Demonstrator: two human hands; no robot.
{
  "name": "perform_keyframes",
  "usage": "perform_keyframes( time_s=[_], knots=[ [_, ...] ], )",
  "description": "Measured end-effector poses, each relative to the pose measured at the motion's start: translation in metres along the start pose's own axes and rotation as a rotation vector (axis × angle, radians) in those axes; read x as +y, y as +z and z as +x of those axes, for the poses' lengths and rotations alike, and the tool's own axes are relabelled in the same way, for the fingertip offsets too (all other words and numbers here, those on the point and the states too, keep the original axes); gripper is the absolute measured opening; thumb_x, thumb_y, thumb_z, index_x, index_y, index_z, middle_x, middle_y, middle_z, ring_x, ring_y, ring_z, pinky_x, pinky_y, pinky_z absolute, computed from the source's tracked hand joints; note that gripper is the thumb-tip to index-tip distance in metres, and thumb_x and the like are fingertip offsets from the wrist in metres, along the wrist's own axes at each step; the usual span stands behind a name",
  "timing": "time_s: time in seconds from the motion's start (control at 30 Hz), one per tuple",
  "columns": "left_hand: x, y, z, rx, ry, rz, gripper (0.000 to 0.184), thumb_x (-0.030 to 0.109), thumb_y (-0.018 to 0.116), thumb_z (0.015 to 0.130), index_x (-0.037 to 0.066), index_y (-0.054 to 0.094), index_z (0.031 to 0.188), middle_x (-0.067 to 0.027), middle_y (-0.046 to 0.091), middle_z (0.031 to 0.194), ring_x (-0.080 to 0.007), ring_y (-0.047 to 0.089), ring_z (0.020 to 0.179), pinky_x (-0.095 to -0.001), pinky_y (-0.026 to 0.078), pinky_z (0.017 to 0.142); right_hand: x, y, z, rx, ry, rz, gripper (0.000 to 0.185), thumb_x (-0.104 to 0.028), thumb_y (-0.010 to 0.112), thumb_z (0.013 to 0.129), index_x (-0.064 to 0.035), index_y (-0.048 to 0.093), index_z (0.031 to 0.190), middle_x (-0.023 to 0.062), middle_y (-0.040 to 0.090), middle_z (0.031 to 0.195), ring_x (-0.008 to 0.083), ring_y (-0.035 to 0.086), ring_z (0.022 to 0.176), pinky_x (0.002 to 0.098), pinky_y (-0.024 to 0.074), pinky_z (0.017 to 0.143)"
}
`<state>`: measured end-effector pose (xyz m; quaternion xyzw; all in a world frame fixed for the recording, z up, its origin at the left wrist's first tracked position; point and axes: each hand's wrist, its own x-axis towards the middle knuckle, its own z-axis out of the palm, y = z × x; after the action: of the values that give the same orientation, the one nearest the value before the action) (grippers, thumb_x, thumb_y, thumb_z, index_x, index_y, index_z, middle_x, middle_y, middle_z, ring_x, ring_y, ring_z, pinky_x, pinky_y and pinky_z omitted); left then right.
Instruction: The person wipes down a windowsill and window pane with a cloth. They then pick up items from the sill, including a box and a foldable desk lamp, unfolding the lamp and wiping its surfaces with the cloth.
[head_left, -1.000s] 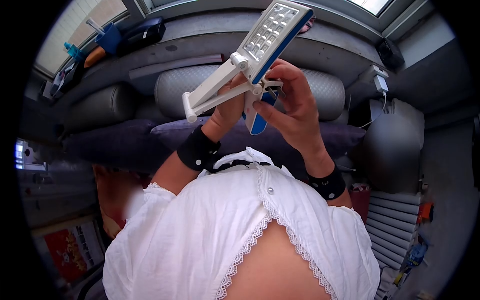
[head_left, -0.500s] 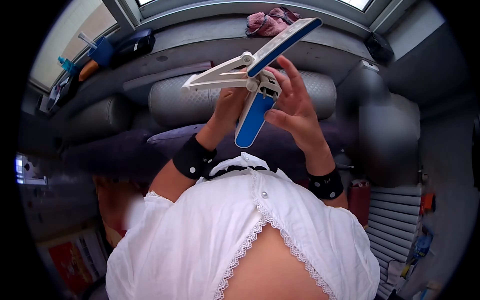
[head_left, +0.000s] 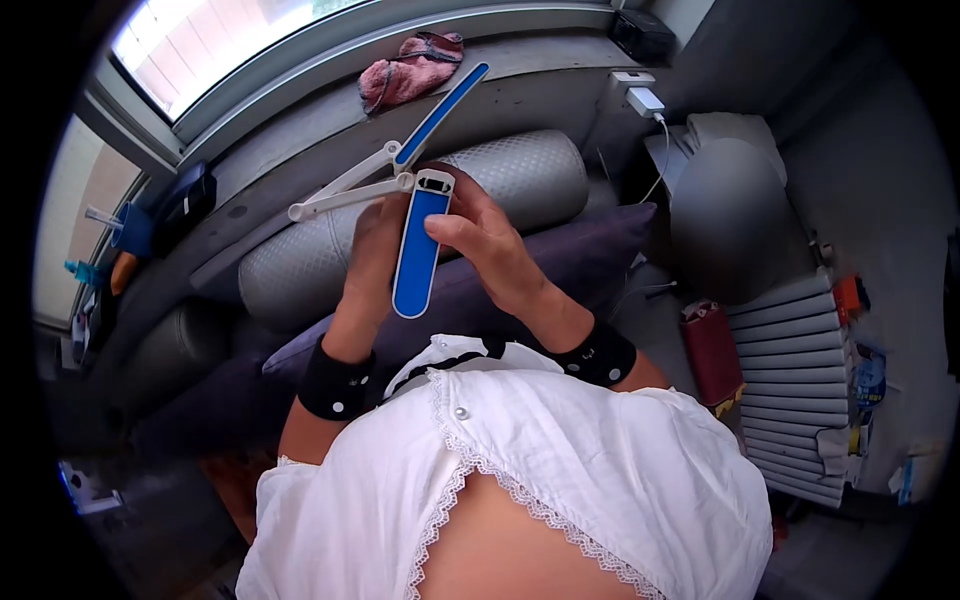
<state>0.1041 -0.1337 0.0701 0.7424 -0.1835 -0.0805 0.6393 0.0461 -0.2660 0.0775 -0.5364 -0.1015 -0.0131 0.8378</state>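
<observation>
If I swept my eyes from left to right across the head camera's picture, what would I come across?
Blue cup → black case → blue-and-white folding device, held by the left hand and right hand → white plug → dark red pouch → orange object.

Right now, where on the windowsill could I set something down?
The windowsill looks bare between the pink cloth and the black box, and between that cloth and the black case. Beyond the case it is crowded around the blue cup.
</observation>
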Motion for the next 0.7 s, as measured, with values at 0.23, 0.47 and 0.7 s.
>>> perform_keyframes(
  time_s=[0.23,0.47,0.7],
  knots=[
    [0.005,-0.002,0.016,0.103,0.166,0.159,0.029,0.025,0.047,0.091,0.001,0.059,0.080,-0.0052,0.061,0.074,-0.0130,0.057,0.063,-0.0262,0.043,0.058,0.001,0.002,-0.002,-0.006,-0.091,0.101,0.059,-0.022,0.056,0.084,-0.0041,0.030,0.134,0.0071,0.044,0.116,0.0138,0.045,0.108,0.0282,0.0421,0.089],
    [0.001,-0.003,0.009,-0.069,0.066,-0.372,0.024,0.015,0.056,0.088,0.005,0.055,0.110,-0.0060,0.062,0.095,-0.0128,0.060,0.080,-0.0231,0.046,0.066,-0.002,-0.018,-0.006,0.113,-0.108,0.095,0.055,-0.015,0.054,0.086,-0.0036,0.030,0.134,0.0082,0.047,0.115,0.0135,0.051,0.105,0.0282,0.0463,0.087],
    [0.008,-0.001,0.000,-0.086,0.132,-0.544,0.037,0.015,0.055,0.089,0.000,0.048,0.122,-0.0141,0.059,0.110,-0.0198,0.060,0.097,-0.0268,0.051,0.073,-0.008,-0.021,-0.010,0.114,-0.098,0.052,0.053,-0.018,0.053,0.085,-0.0032,0.033,0.132,0.0123,0.050,0.115,0.0209,0.054,0.109,0.0322,0.0496,0.086]
  ],
)
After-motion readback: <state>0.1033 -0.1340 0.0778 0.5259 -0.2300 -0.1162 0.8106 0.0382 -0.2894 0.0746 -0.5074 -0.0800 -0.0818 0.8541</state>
